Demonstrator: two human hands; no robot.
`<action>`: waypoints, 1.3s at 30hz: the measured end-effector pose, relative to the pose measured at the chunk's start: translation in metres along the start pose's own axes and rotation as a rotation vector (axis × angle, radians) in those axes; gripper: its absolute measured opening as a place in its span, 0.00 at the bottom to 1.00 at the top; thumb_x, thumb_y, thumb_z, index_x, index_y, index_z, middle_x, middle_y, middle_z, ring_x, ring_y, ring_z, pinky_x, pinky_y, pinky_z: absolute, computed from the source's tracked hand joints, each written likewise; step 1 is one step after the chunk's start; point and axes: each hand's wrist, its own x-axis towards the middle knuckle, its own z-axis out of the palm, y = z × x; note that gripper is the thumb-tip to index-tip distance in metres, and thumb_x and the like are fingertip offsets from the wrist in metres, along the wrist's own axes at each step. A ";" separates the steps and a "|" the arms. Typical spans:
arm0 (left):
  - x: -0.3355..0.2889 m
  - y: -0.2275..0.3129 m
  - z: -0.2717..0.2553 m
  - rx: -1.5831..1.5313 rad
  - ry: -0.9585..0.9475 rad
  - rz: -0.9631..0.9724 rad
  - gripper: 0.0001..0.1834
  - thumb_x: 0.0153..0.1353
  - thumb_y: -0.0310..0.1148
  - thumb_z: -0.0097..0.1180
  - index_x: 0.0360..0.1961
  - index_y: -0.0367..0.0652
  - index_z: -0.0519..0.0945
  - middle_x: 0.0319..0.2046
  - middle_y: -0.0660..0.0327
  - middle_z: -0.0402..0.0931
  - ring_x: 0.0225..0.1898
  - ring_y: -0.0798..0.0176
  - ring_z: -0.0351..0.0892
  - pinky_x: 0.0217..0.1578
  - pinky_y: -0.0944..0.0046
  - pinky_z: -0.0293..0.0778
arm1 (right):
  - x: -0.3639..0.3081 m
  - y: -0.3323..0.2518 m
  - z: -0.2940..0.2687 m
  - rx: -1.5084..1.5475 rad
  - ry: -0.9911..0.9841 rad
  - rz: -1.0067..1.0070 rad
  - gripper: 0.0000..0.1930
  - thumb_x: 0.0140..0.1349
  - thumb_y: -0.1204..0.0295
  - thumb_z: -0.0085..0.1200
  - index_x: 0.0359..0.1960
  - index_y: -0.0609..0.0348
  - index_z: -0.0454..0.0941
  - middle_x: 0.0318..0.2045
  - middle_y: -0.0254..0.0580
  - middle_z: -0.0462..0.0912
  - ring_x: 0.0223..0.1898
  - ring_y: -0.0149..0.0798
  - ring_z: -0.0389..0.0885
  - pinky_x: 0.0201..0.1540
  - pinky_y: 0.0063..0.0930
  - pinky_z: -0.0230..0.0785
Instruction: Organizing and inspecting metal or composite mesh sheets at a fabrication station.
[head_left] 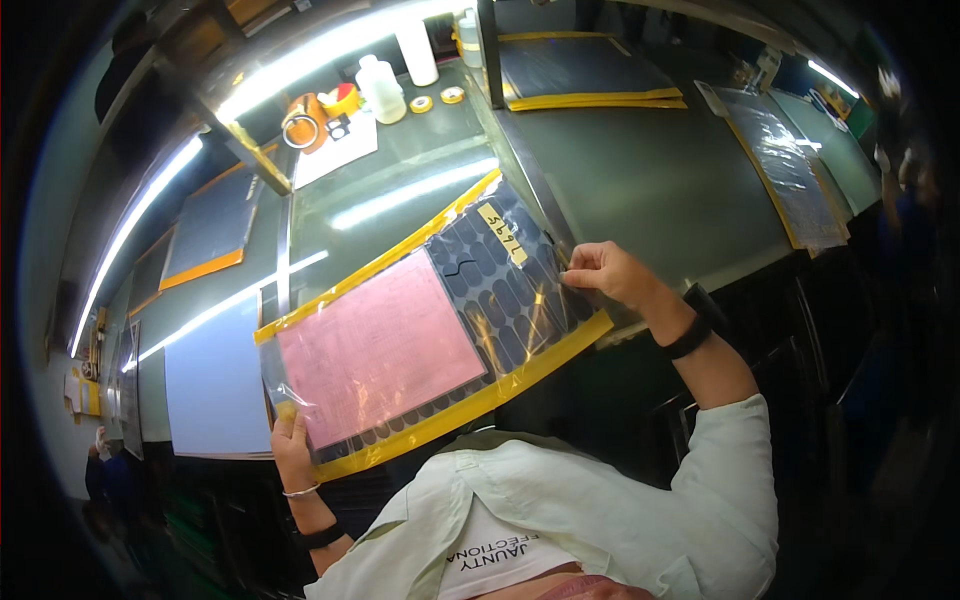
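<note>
Shirt (600, 510): pale, open at the collar, right at the near edge of the action.
Left hand (290, 440): here it is at the lower-left corner of the sleeve (500, 388), thumb laid on top, fingers clamped on the film; the ones beneath are hidden.
Right hand (612, 272): and up on the right edge, thumb and forefinger together, a neat pinch on the film.
Sleeve: clear, yellow-edged, slung between the two hands, running uphill to the right and reaching over the table's near edge.
Pink sheet (380, 345): lying flat in the sleeve's left part, over the dark panel (505, 320), whose rounded cells show at right.
Tag (502, 235): pale yellow, up in the panel's top-right area.
Step in hand: two-handed handling of the sleeve, I'd judge, with both sides under control.
Next move: it would call for both grips working in step, I reckon; let one lag and the film could buckle or the pink sheet slide.
Board (215, 370): pale blue, on the table (620, 190), just beyond the left hand.
Bottle (381, 92): whitish, towards the back, two tape rolls (421, 104) beside it.
Stack (590, 70): dark, yellow-edged, at the far side, well apart from the hands.
</note>
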 end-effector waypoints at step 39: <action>0.031 0.072 0.052 -0.070 0.299 0.217 0.09 0.59 0.31 0.51 0.32 0.34 0.77 0.26 0.62 0.77 0.28 0.72 0.76 0.32 0.73 0.72 | -0.107 0.064 -0.210 -0.759 0.685 -0.489 0.22 0.62 0.75 0.41 0.58 0.68 0.59 0.45 0.48 0.71 0.48 0.43 0.70 0.54 0.33 0.59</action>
